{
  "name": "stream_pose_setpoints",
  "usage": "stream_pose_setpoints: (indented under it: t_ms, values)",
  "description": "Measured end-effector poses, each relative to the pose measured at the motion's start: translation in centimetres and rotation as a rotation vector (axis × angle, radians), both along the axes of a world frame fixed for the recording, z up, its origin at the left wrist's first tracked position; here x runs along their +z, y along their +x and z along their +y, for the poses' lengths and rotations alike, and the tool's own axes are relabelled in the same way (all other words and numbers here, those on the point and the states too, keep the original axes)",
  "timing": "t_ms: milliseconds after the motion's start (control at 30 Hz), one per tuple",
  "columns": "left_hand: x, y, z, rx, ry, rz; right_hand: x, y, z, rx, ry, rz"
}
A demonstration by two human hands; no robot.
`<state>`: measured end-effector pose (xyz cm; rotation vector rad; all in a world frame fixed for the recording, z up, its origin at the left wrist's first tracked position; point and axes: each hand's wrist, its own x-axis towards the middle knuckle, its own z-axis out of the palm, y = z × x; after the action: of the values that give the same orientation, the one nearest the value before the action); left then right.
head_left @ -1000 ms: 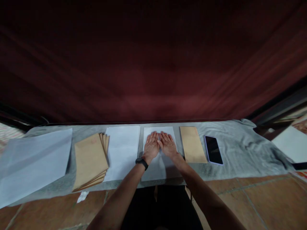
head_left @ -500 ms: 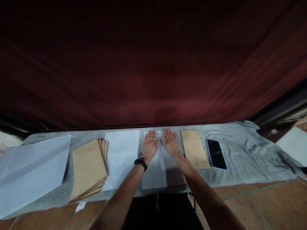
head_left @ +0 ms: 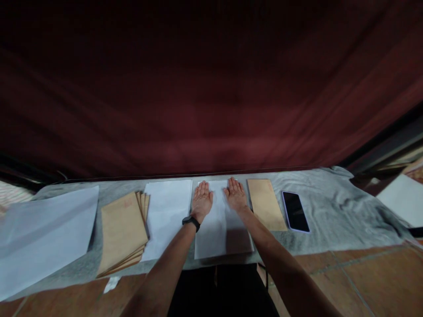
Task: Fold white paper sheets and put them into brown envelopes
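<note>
A white sheet of paper [head_left: 214, 237] lies in front of me, with a slight thickness of more sheets showing at its lower right edge. My left hand [head_left: 202, 200] rests palm down near its upper left edge, fingers stretched out, a black band on the wrist. On the upper right part of the same sheet lies my right hand [head_left: 235, 196], flat with fingers extended. Both hands hold nothing. A single brown envelope [head_left: 267, 204] is just right of my right hand. To the left of my left hand is another stack of white paper [head_left: 168, 211].
A fanned stack of brown envelopes [head_left: 124, 229] and large white sheets [head_left: 49, 231] lie farther left. The phone [head_left: 295, 212] lies right of the single envelope. All rest on a grey cloth [head_left: 343, 215] before a dark red curtain [head_left: 211, 110]. A white scrap [head_left: 111, 284] is on the tiled floor.
My left hand has slid a little to the left across the sheet, away from my right hand. The right hand stays nearly in place, moving slightly right.
</note>
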<state>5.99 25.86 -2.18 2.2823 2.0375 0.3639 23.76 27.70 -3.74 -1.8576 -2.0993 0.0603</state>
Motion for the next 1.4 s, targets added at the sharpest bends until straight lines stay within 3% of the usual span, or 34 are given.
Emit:
stream_pose_setpoints:
  t_ms: [133,300,467,767,1000,1200,1400]
  values:
    - [0.3,0.7,-3.9,-0.095,0.065,-0.040,1.4,-0.1,-2.7,0.013,0.022,0.013]
    - [-1.2,1.4,-13.0,-0.297,0.162,-0.051,0.6,-0.4,-12.1,0.240,0.096,0.003]
    - [-1.7,0.5,-18.6,-0.287,0.180,0.013,-0.8,0.5,-19.4,0.260,0.141,-0.022]
    - [-1.5,-1.4,-21.6,-0.179,0.198,0.006,-1.0,3.2,-22.0,0.169,0.194,-0.077]
    - [-1.2,-2.8,-23.0,-0.216,0.218,0.058,-1.5,5.4,-23.7,0.155,0.215,-0.077]
    - [0.6,-1.4,-22.9,-0.357,0.152,0.070,-0.2,4.1,-24.0,0.293,0.143,-0.062]
    - [-0.7,-1.7,-23.3,-0.342,0.133,0.063,-0.8,4.2,-24.4,0.333,0.099,-0.059]
